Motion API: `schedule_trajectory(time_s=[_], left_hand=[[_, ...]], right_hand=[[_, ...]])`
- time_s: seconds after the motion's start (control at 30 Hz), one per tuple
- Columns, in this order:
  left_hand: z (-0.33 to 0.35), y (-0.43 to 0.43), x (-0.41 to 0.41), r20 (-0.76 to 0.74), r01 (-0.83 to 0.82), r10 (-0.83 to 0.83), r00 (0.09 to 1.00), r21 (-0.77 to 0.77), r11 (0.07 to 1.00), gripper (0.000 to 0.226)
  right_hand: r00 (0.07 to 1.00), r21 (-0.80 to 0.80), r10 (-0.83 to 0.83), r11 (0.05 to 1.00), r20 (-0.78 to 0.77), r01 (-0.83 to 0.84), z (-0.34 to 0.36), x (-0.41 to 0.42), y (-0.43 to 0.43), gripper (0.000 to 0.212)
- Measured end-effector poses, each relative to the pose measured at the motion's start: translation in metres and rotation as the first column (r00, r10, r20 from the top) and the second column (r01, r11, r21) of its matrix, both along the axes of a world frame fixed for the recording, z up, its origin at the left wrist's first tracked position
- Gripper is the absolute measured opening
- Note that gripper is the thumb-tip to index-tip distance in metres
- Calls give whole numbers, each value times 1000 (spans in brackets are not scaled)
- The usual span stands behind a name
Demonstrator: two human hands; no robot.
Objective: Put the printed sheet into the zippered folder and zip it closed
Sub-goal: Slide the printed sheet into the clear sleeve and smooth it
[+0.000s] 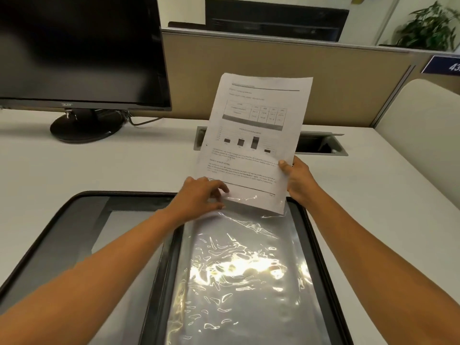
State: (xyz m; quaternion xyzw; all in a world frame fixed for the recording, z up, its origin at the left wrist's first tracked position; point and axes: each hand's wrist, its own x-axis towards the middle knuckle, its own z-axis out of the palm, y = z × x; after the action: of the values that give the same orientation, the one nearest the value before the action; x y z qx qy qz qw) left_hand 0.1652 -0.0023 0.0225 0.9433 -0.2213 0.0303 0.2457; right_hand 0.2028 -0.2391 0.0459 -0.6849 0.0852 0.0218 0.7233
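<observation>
The black zippered folder (62, 220) lies open and flat on the desk in front of me. Its right half holds shiny clear plastic sleeves (239, 275). The printed sheet (254, 135), with a table, a bar chart and text, stands tilted above the far edge of the sleeves. Its bottom edge sits just inside the top of a sleeve. My right hand (296, 180) pinches the sheet's lower right edge. My left hand (201, 195) pinches the top lip of the plastic sleeve at the sheet's lower left corner.
A black monitor (79, 51) on a round stand (84, 128) occupies the far left of the white desk (99, 165). A grey cable hatch (323, 144) lies open behind the sheet. A beige partition (348, 85) closes the back, with a plant (428, 26) beyond.
</observation>
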Motion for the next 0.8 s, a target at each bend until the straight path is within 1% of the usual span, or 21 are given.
schedule_trajectory(time_s=[0.07,0.13,0.3,0.37,0.43,0.53,0.63,0.67,0.73,0.8], left_hand=[[2,12,8,-13,-1,3,1000,127,992,38],[4,24,14,-52,4,6,999,193,981,34],[5,38,26,-107,40,-14,994,247,968,22],[5,41,30,-122,43,-11,993,266,963,20],[5,45,33,-154,51,-8,988,278,959,20],[4,49,37,-223,38,16,975,235,971,18],[3,48,36,-282,23,28,959,178,984,17],[3,47,35,-300,10,31,954,136,991,17],[3,46,31,-331,-47,45,943,2,999,15],[1,46,29,-328,-136,86,941,-131,982,13]], right_hand=[[1000,-22,13,1000,-14,-13,-3,2,-1,35],[999,-24,32,999,-28,-33,-6,4,-3,36],[995,-15,54,998,-87,-55,-16,11,-7,32],[993,1,52,999,-106,-52,-20,13,-9,27],[991,11,52,999,-121,-51,-24,14,-11,26],[986,13,72,997,-153,-71,-28,14,-14,32],[980,34,112,994,-167,-108,-28,13,-15,32],[977,42,130,991,-167,-125,-28,13,-15,32],[968,59,176,984,-177,-168,-27,13,-17,29],[956,68,223,975,-191,-213,-26,12,-17,25]])
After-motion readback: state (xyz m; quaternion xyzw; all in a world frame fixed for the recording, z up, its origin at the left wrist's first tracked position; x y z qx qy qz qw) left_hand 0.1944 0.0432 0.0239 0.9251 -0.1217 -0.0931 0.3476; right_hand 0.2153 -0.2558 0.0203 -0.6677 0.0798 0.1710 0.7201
